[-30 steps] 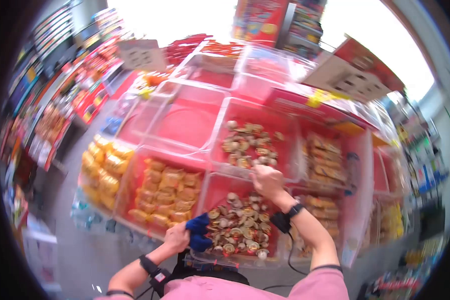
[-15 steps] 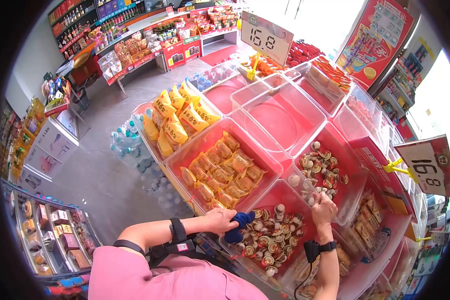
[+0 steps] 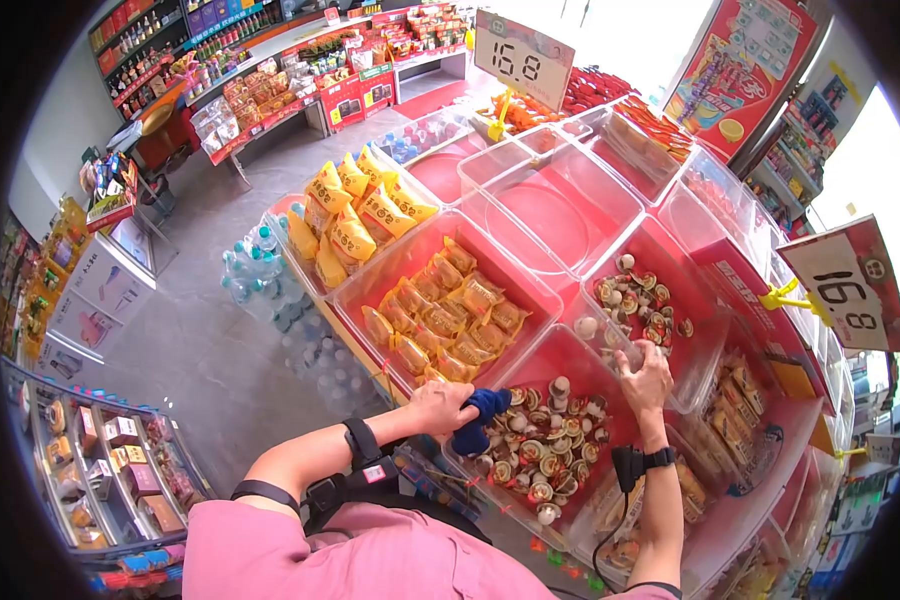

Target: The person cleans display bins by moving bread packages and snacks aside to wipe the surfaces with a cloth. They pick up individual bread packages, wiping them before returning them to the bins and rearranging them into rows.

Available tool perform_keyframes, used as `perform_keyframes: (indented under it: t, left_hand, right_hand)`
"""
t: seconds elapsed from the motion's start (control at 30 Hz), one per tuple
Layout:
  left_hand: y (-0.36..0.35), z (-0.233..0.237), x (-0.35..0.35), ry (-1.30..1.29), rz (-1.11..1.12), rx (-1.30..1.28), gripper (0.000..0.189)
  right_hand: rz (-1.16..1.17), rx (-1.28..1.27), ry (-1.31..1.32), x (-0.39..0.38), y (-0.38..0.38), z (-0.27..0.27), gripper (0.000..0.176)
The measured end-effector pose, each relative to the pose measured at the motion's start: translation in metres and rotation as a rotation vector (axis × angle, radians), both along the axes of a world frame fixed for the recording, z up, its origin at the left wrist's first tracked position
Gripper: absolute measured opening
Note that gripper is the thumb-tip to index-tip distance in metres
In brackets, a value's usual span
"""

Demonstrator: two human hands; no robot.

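A dark blue cloth [image 3: 478, 420] is gripped in my left hand [image 3: 440, 406], at the left corner of a clear bin [image 3: 570, 362] of small wrapped round sweets [image 3: 542, 455]. My right hand [image 3: 646, 378] is over the wall between that bin and another clear bin [image 3: 670, 255] with similar sweets [image 3: 642, 310]. Its fingers are bent and slightly apart beside the wall, with nothing visible in them. Left of these, yellow wrapped cakes [image 3: 445, 320] fill part of a bin.
Yellow bags [image 3: 355, 220] stand in the far left bin. An empty clear container [image 3: 550, 220] lies beyond. Price signs [image 3: 523, 60] rise over the display. Water bottles [image 3: 310, 340] are on the floor at the left. Long packets [image 3: 735, 410] lie at the right.
My right hand has opened somewhat and moved up slightly. My left hand, still on the cloth, has risen a little. The view has shifted slightly.
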State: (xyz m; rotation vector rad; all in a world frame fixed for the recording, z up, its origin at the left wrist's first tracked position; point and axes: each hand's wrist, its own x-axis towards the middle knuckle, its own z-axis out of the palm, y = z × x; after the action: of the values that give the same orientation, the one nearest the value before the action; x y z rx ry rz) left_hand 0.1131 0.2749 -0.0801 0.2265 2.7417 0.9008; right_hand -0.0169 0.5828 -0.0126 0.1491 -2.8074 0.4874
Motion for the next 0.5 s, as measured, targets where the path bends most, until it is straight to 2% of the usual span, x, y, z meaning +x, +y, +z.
perform_keyframes:
  t: [0.03,0.2,0.23,0.27,0.3,0.37,0.4,0.43,0.5]
  left_hand:
    - [0.000,-0.001,0.000,0.046,0.009,0.009,0.036]
    - [-0.002,-0.003,0.002,0.235,0.064,0.221,0.023]
    - [-0.003,-0.008,0.001,0.308,0.062,0.361,0.019]
    - [0.001,0.005,0.005,0.314,0.065,0.361,0.019]
    - [0.006,0.018,0.012,0.220,0.103,0.524,0.018]
    - [0.020,0.028,0.022,0.063,0.147,0.792,0.019]
    - [0.023,0.028,0.026,0.002,0.085,0.822,0.019]
    - [0.030,0.030,0.028,-0.066,0.074,0.957,0.020]
    - [0.043,0.037,0.030,-0.196,0.036,1.184,0.024]
  right_hand:
    - [0.008,-0.030,-0.030,0.002,-0.001,0.004,0.044]
    - [0.099,-0.217,0.029,0.014,0.006,0.011,0.049]
    - [0.149,-0.359,0.118,0.020,0.004,0.014,0.048]
    - [0.202,-0.502,0.211,0.028,-0.004,0.022,0.049]
    - [0.305,-0.523,0.169,0.043,-0.013,0.032,0.050]
    - [0.444,-0.785,-0.219,0.080,-0.038,0.055,0.054]
    - [0.588,-0.755,-0.236,0.092,-0.048,0.051,0.056]
    - [0.718,-0.557,-0.229,0.106,-0.056,0.054,0.061]
    - [0.883,-0.485,-0.378,0.132,-0.073,0.043,0.066]
